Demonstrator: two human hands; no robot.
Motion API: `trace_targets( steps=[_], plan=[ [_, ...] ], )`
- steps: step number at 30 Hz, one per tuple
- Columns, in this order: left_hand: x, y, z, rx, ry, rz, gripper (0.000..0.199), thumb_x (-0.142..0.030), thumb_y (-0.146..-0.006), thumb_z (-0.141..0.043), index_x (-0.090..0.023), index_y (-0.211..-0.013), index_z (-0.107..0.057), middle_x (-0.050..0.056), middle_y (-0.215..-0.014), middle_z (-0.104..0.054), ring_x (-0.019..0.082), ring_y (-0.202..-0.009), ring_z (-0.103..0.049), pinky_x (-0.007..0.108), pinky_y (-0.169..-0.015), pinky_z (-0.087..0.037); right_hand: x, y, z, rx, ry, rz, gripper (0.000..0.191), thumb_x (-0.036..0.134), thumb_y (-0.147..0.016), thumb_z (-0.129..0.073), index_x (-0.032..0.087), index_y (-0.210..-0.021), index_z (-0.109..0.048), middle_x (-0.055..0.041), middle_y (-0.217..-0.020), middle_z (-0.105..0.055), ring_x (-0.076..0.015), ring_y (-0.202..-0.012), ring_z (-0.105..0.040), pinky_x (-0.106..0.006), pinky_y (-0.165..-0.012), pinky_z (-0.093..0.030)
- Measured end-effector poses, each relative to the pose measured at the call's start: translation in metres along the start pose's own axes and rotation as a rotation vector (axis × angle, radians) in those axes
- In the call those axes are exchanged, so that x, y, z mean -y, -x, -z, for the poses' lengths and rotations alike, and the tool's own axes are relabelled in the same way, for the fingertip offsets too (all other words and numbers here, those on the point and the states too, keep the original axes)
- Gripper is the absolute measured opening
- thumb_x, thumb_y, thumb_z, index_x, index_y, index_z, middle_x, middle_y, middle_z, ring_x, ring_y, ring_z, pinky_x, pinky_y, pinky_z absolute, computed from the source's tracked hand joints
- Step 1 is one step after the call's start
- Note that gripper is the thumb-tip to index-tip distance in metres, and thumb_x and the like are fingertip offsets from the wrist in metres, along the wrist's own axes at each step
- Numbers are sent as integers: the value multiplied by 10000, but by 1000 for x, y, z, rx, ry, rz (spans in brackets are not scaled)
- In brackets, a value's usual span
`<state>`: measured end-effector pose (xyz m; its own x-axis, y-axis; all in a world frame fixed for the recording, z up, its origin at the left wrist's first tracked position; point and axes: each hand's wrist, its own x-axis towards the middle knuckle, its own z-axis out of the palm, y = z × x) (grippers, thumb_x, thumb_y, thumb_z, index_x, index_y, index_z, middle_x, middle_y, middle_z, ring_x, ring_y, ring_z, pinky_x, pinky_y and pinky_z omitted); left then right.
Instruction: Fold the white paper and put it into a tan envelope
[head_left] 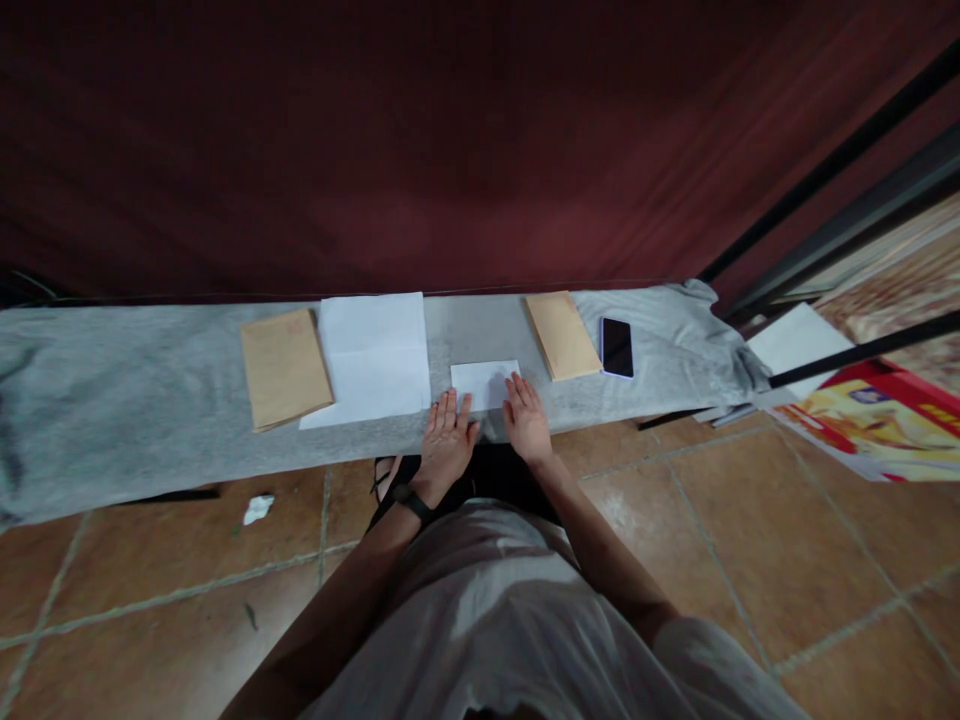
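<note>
in the head view, our small white paper lies on the grey cloth, its long axis running from nine to three o'clock. from our left hand it lies at about one o'clock; from our right hand, at about ten. both hands are flat and unclenched, fingers stretched out, gripping nothing that we can see. our right fingertips rest over the paper's right end, while our left fingers reach its near left corner, so we judge the right hand slightly nearer its middle; how firmly either presses, we cannot tell. the large white sheet sits between ten and eleven o'clock from our left hand, the narrow brown envelope at one o'clock from our right.
</note>
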<state>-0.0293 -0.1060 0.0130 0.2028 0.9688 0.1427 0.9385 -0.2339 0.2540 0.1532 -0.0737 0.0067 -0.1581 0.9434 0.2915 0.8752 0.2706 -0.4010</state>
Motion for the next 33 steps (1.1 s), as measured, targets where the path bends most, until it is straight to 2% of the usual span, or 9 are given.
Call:
trace_targets(
  steps=[3,7,13,21,28,33],
  plan=[
    [0,0,4,27,-15,-26,540,-345,-1025,-395,-220,-1551,-392,141,-1670,-228,325,-1546,-189,564,-1224,-267,16,6,-2,105,-17,122,486,271,-1045,-375,120,-1499,-465,-111,-1595,-418,-225,-1505,-333,-428,-1232,-316],
    [0,3,7,54,-29,-31,551,-348,-1030,-384,-154,-1545,-396,179,-1658,-237,320,-1539,-218,537,-1239,-247,24,16,-4,177,8,166,470,294,-1054,-396,151,-1493,-486,-100,-1581,-440,-224,-1488,-370,-439,-1243,-292],
    [-1,9,7,26,-45,-11,605,-361,-1027,-358,-82,-1563,-322,193,-1626,-313,287,-1534,-250,515,-1243,-251,12,22,1,161,34,127,479,344,-1059,-419,192,-1512,-465,-90,-1579,-442,-227,-1481,-383,-453,-1240,-288],
    [-5,13,6,-5,-48,31,641,-396,-1033,-334,-38,-1563,-296,218,-1611,-335,304,-1534,-246,512,-1238,-265,-4,31,9,130,54,68,509,351,-1066,-382,170,-1540,-417,-99,-1590,-424,-250,-1483,-377,-463,-1242,-258],
    [-22,6,6,99,-18,-148,573,-360,-1038,-335,-136,-1565,-343,119,-1648,-306,256,-1552,-190,474,-1263,-229,-5,33,8,129,58,68,516,348,-1069,-362,152,-1544,-405,-107,-1603,-401,-255,-1490,-356,-477,-1244,-241],
    [-25,6,5,125,-39,-134,586,-386,-1035,-337,-101,-1546,-370,147,-1633,-331,257,-1545,-221,460,-1264,-232,-7,34,7,138,80,66,515,357,-1067,-370,184,-1552,-397,-98,-1617,-381,-266,-1506,-318,-486,-1239,-241]
  ],
)
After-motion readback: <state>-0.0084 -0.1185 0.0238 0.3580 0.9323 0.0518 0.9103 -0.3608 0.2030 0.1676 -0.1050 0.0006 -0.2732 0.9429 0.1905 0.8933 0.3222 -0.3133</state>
